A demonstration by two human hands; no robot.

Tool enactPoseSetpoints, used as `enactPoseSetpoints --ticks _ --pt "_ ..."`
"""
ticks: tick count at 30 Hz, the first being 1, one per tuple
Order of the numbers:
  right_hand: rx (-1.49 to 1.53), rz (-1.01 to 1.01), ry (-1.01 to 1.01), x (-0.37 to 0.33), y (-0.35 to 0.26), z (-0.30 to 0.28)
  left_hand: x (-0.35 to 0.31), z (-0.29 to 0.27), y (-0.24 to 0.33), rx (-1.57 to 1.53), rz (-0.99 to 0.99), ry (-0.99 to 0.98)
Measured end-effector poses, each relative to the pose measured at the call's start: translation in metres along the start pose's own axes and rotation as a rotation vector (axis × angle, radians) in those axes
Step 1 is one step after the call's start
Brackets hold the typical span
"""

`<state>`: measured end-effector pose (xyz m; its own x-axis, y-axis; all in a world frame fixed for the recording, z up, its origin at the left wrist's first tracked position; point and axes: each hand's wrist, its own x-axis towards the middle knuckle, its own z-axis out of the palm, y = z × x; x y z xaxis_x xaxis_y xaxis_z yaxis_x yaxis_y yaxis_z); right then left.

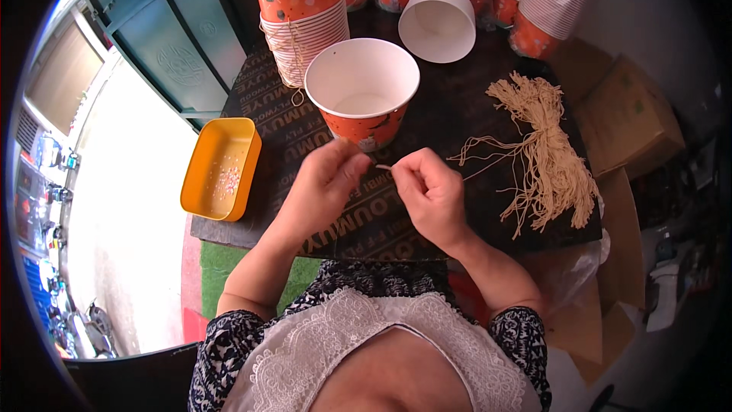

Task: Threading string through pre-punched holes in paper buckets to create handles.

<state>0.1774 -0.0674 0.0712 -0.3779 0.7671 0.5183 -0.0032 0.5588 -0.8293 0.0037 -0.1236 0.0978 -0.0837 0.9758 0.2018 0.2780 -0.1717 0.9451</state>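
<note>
My right hand (431, 192) is closed in a pinch on a thin beige string (383, 167). The string's short end sticks out toward my left hand, and its tail trails off to the right. My left hand (328, 183) is just across from it, thumb and fingers drawn together and slightly blurred; what they hold is too small to make out. Right behind my hands stands an upright orange paper bucket (363, 128) with a white inside. To the right lies a loose bundle of beige strings (553, 160) on the dark printed board tabletop (343, 233).
A yellow tray (245, 183) with small pale bits sits at the table's left edge. At the back are a tall bucket stack (305, 38) draped with string, a tipped white-lined bucket (437, 24) and several wrapped stacks (560, 0). Cardboard boxes (633, 111) stand at the right.
</note>
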Motion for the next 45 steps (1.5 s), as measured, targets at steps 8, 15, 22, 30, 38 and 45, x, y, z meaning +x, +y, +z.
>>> enactPoseSetpoints --ticks 8,15,22,30,38,45 --pt "-0.107 -0.025 0.259 0.028 0.033 0.000 0.002 -0.005 0.001 -0.013 0.045 0.091" --pt "-0.187 -0.055 0.263 0.038 0.044 0.005 0.000 -0.003 0.001 -0.019 0.000 0.074" --pt "-0.236 -0.091 0.259 0.042 0.048 0.008 -0.002 -0.008 -0.003 0.065 -0.002 0.054" --pt "-0.312 -0.100 0.250 0.045 0.051 0.008 -0.005 -0.006 -0.004 0.070 -0.016 0.041" --pt "-0.304 -0.094 0.230 0.049 0.048 0.012 -0.003 -0.008 -0.002 0.071 -0.031 0.023" --pt "-0.335 -0.133 0.215 0.055 0.051 0.013 0.054 -0.031 0.024 0.294 0.353 0.170"
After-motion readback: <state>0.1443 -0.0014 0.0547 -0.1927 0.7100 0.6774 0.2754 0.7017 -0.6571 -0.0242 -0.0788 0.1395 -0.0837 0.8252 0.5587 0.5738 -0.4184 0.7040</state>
